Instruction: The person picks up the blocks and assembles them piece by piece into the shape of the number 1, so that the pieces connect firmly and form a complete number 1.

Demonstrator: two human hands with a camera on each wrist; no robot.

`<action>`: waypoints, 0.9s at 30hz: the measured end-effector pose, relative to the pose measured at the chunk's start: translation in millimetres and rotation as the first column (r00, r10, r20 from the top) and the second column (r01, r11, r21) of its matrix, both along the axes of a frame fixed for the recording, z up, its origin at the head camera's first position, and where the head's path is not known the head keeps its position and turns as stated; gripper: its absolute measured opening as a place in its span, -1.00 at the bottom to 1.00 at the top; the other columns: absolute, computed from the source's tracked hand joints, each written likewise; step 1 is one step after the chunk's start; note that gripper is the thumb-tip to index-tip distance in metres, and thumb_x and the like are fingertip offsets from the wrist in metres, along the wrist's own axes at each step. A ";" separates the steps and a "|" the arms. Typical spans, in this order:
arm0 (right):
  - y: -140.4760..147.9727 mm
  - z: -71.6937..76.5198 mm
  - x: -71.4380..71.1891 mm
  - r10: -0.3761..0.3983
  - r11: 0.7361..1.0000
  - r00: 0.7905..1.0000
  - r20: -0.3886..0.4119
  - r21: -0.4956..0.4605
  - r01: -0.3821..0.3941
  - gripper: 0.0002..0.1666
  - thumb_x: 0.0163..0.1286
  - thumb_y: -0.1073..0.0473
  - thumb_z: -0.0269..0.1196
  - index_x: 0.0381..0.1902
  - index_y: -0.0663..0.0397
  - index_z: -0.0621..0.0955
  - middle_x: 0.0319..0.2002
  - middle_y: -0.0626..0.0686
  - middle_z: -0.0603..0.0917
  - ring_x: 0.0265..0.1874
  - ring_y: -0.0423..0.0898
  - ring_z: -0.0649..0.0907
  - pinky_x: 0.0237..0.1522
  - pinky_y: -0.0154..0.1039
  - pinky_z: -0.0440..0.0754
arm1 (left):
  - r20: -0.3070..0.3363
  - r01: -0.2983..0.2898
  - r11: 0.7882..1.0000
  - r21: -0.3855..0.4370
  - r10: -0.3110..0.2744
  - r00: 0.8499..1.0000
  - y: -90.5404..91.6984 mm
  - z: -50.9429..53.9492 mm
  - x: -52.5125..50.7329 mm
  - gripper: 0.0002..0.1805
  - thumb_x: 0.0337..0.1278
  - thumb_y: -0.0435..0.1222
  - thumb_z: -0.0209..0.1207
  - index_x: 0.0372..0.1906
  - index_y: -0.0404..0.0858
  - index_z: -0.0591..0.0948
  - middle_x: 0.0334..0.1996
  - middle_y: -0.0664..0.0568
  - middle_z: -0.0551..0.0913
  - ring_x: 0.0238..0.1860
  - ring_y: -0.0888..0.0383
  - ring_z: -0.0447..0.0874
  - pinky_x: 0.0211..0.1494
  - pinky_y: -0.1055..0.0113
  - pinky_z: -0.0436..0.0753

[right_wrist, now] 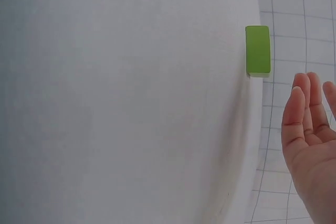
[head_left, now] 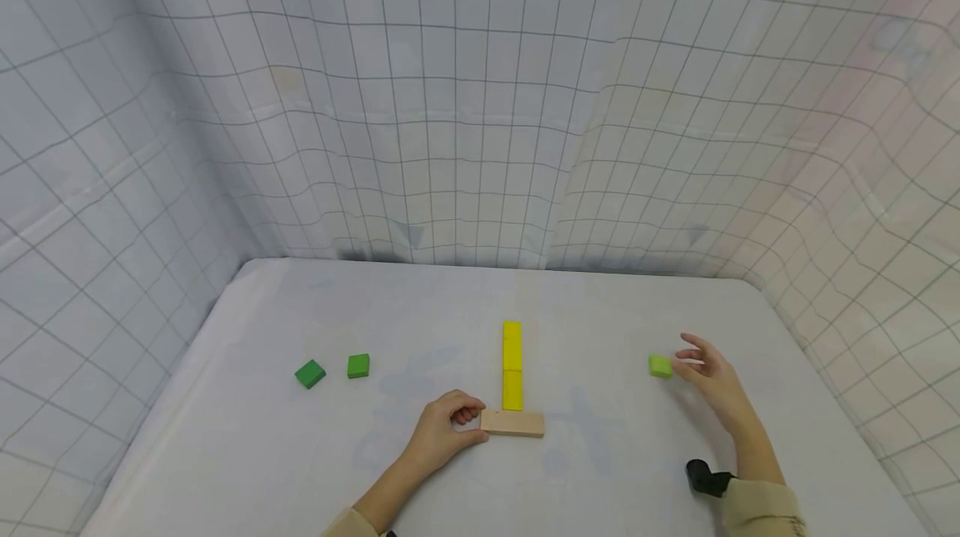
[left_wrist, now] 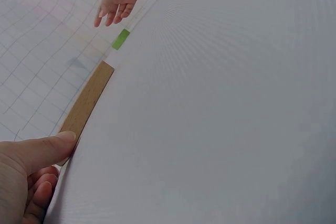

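A plain wooden block (head_left: 513, 424) lies crosswise at the near end of two yellow blocks (head_left: 512, 366) set in a line. The left hand (head_left: 444, 435) pinches its left end; in the left wrist view the thumb of the left hand (left_wrist: 31, 166) presses on the wooden block (left_wrist: 88, 103). At the right, a light green block (head_left: 660, 366) lies just left of the right hand (head_left: 712, 383), whose fingers are relaxed and apart. The right wrist view shows the light green block (right_wrist: 258, 50) beyond the fingertips of the right hand (right_wrist: 315, 145), with a gap between.
Two dark green blocks, one turned at an angle (head_left: 310, 373) and one squarer (head_left: 358, 366), lie on the left of the white-covered table (head_left: 247, 437). A black strap piece (head_left: 707, 479) sits at the right wrist. Grid-patterned curtains (head_left: 495, 103) hang behind and at both sides.
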State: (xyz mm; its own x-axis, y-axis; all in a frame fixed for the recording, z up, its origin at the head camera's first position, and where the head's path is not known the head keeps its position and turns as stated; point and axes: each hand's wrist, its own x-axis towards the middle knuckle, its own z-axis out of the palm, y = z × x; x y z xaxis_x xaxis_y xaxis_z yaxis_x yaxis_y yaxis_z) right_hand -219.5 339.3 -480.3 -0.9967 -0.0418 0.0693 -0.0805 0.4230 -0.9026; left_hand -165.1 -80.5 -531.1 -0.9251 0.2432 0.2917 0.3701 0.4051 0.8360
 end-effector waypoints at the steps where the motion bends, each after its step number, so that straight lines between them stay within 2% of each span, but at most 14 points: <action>1: 2.0 -1.0 -0.6 0.000 1.000 1.000 0.002 0.011 0.000 -0.28 0.31 0.15 0.18 0.29 0.34 0.17 -0.06 0.25 0.45 -0.27 -0.44 0.51 -0.26 -0.49 0.50 | 0.001 -0.001 1.000 -0.001 0.001 1.000 0.0 0.0 -0.1 -0.66 -0.34 -0.29 0.45 -0.30 -0.24 0.65 -0.44 0.15 0.56 -0.42 0.28 0.46 -0.32 0.44 0.53; 7: 9.4 -6.7 -0.1 0.018 1.000 0.999 0.043 0.012 -0.018 -0.29 0.29 0.18 0.19 0.28 0.36 0.18 -0.09 0.20 0.46 -0.29 -0.38 0.52 -0.30 -0.38 0.55 | 0.008 0.000 1.000 -0.009 0.000 1.000 0.0 -0.3 -0.6 -0.66 -0.34 -0.29 0.45 -0.30 -0.23 0.65 -0.44 0.16 0.56 -0.41 0.28 0.46 -0.31 0.44 0.53; 10: 11.3 -8.9 0.2 0.039 0.999 0.997 0.074 0.012 -0.040 -0.29 0.30 0.20 0.18 0.28 0.36 0.16 -0.06 0.23 0.44 -0.28 -0.36 0.51 -0.29 -0.37 0.55 | 0.013 0.003 1.000 -0.011 -0.003 1.000 0.0 -0.2 -0.3 -0.66 -0.33 -0.28 0.45 -0.29 -0.23 0.65 -0.44 0.16 0.55 -0.41 0.28 0.46 -0.31 0.45 0.53; 18: 14.1 -11.1 -1.8 0.048 0.994 0.990 0.135 0.095 -0.061 -0.27 0.29 0.14 0.20 0.30 0.31 0.18 0.00 0.31 0.41 -0.25 -0.35 0.48 -0.25 -0.40 0.48 | 0.007 0.000 1.000 -0.009 0.000 1.000 -0.1 0.6 0.6 -0.66 -0.35 -0.31 0.45 -0.30 -0.23 0.65 -0.44 0.16 0.55 -0.41 0.29 0.46 -0.31 0.45 0.53; 27: 14.4 -14.3 -7.1 0.071 0.988 0.988 0.138 0.125 -0.088 -0.26 0.24 0.14 0.25 0.28 0.32 0.23 -0.08 0.26 0.45 -0.28 -0.34 0.49 -0.28 -0.43 0.49 | -0.001 0.000 1.000 0.004 0.000 1.000 0.0 1.2 0.4 -0.66 -0.36 -0.33 0.46 -0.31 -0.24 0.65 -0.44 0.14 0.56 -0.41 0.28 0.46 -0.31 0.45 0.53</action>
